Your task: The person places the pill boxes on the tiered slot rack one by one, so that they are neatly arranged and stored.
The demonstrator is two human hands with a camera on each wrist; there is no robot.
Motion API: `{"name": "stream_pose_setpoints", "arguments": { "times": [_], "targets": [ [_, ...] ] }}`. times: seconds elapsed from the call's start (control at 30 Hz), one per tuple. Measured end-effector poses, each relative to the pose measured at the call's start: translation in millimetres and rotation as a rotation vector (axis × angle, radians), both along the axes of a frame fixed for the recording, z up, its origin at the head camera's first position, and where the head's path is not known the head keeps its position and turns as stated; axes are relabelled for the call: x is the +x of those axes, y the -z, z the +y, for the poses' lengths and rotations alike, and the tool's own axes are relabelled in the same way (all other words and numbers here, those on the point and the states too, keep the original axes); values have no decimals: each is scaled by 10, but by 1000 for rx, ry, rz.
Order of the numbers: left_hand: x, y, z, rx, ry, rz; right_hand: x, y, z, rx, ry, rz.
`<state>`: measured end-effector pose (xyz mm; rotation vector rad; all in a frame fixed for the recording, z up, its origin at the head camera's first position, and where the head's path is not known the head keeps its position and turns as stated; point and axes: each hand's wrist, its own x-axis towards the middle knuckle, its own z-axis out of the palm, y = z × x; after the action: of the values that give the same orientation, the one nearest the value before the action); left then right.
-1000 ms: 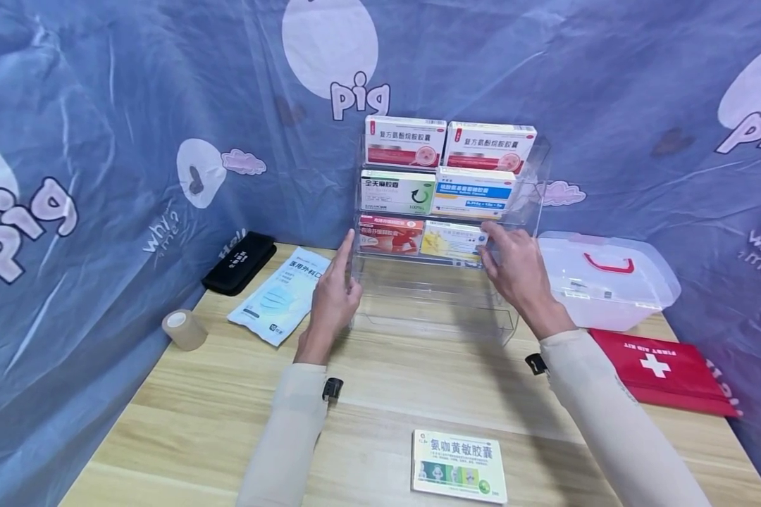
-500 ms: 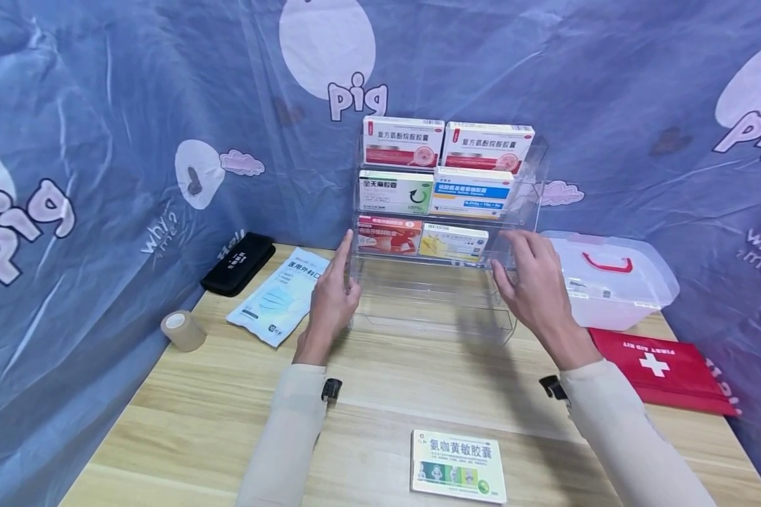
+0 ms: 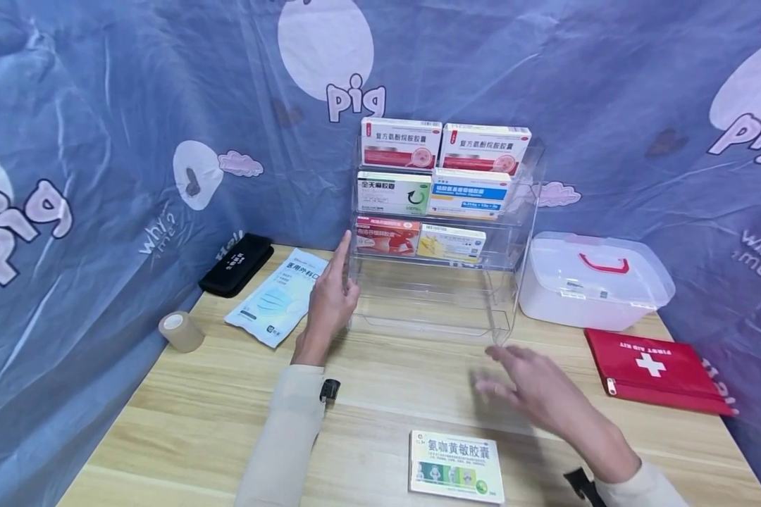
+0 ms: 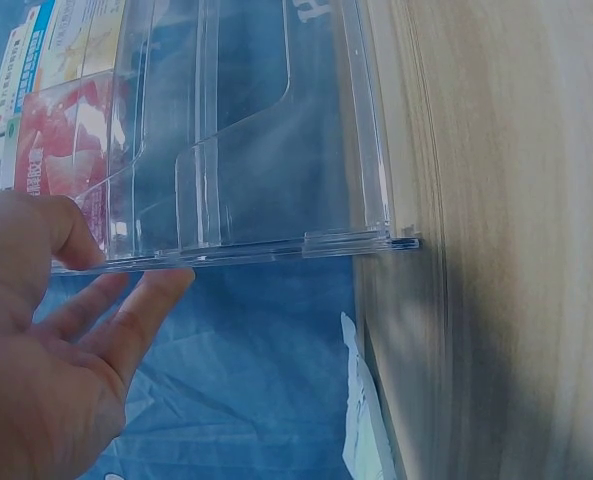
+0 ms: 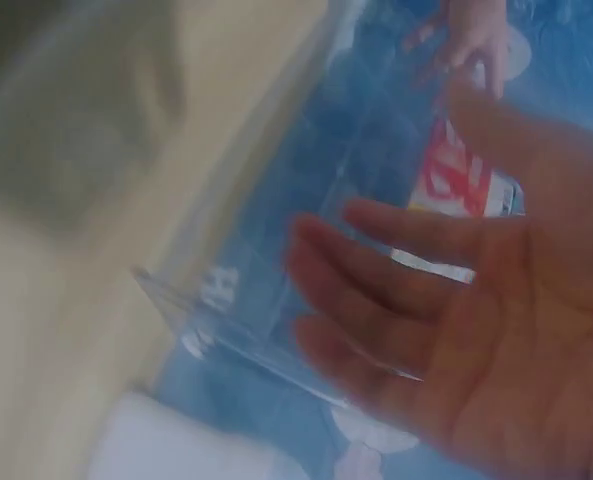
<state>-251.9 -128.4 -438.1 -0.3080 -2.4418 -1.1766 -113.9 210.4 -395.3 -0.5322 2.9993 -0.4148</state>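
A clear tiered display rack (image 3: 428,320) stands on the table with medicine boxes on its upper three tiers. My left hand (image 3: 331,296) pinches the rack's left side panel; in the left wrist view the thumb is on one side of the panel's edge and the fingers on the other. My right hand (image 3: 539,387), blurred, hangs over the table in front of the rack, fingers loosely spread around nothing. Nearest to it, a pale yellow-green medicine box (image 3: 455,466) lies flat at the front. On the lowest filled tier sit a red medicine box (image 3: 387,236) and a yellow-white one (image 3: 450,243).
Right of the rack stands a translucent lidded case (image 3: 596,282) with a red handle, and before it lies a red first aid pouch (image 3: 659,370). On the left are a mask packet (image 3: 275,299), a black zip case (image 3: 236,265) and a tan tape roll (image 3: 182,332).
My right hand has left the yellow-white box on the rack and moved back toward the front of the table. My left hand stays at the rack's left side.
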Motion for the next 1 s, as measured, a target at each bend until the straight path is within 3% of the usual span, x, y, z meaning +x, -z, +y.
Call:
{"name": "stream_pose_setpoints", "arguments": {
  "times": [0.17, 0.3, 0.47, 0.57, 0.73, 0.83, 1.0],
  "targets": [
    [-3, 4, 2, -1, 3, 0, 236, 230, -79, 90, 35, -239],
    [-5, 5, 5, 0, 4, 1, 384, 392, -180, 66, 58, -316],
    [-5, 3, -2, 2, 3, 2, 497, 435, -317, 58, 115, -441],
    [0, 6, -9, 2, 4, 9, 591, 477, -379, 64, 85, -427],
    [1, 5, -13, 1, 6, 11, 752, 626, -418, 48, -91, -219],
    [-2, 6, -14, 1, 5, 9, 777, 679, -428, 46, -138, -159],
    [-4, 12, -12, 2, 4, 8, 716, 650, -402, -22, -45, -322]
  ]
}}
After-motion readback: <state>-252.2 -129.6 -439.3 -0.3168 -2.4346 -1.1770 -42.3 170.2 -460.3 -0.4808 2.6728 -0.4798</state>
